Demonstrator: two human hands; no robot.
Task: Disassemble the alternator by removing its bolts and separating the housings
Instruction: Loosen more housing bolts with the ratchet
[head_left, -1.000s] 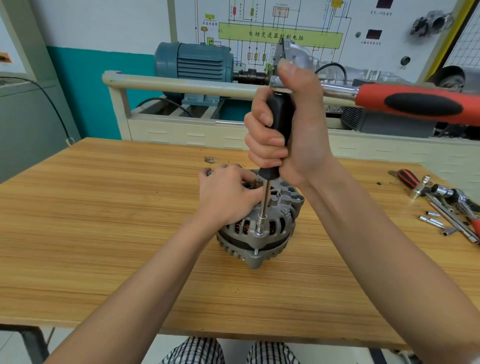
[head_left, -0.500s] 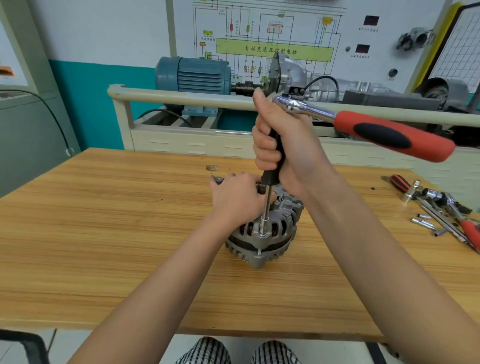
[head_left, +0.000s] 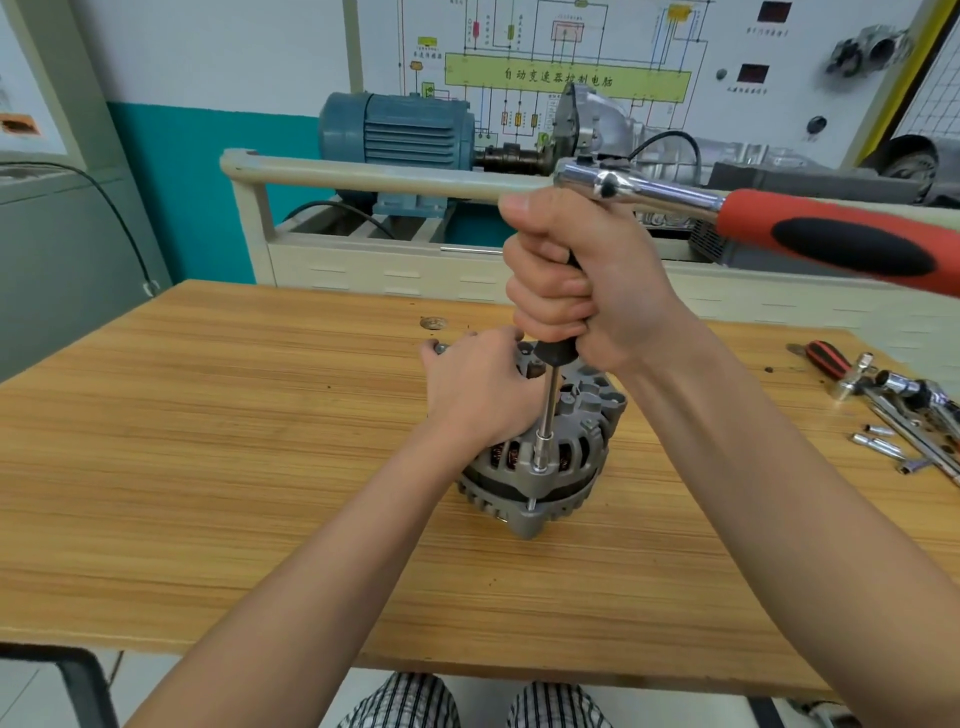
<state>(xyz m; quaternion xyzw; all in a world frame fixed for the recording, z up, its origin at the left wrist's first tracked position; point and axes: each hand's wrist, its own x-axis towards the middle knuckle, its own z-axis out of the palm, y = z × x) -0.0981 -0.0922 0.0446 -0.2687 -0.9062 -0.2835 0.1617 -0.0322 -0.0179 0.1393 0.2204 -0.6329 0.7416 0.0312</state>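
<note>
A grey alternator (head_left: 566, 467) stands upright on the wooden table (head_left: 208, 467), copper windings showing through its slots. My left hand (head_left: 478, 389) grips its upper housing from the left. My right hand (head_left: 582, 280) is wrapped round the black handle of an upright socket driver (head_left: 545, 421), whose socket sits on a bolt at the housing's front rim. A ratchet (head_left: 810, 234) with a red and black grip is joined to the top of the driver and sticks out to the right. A bolt shank (head_left: 531, 503) shows in the gap between the two housings.
Loose sockets, extension bars and a red-handled tool (head_left: 893, 415) lie at the table's right edge. A small round fitting (head_left: 434, 323) sits in the tabletop behind the alternator. Behind the table stands a training rig with a beige rail (head_left: 363, 176) and a blue motor (head_left: 395, 135).
The ratchet handle has swung toward me on the right, dropping lower. My left hand has kept its grip on the alternator, and the view has dipped slightly.
</note>
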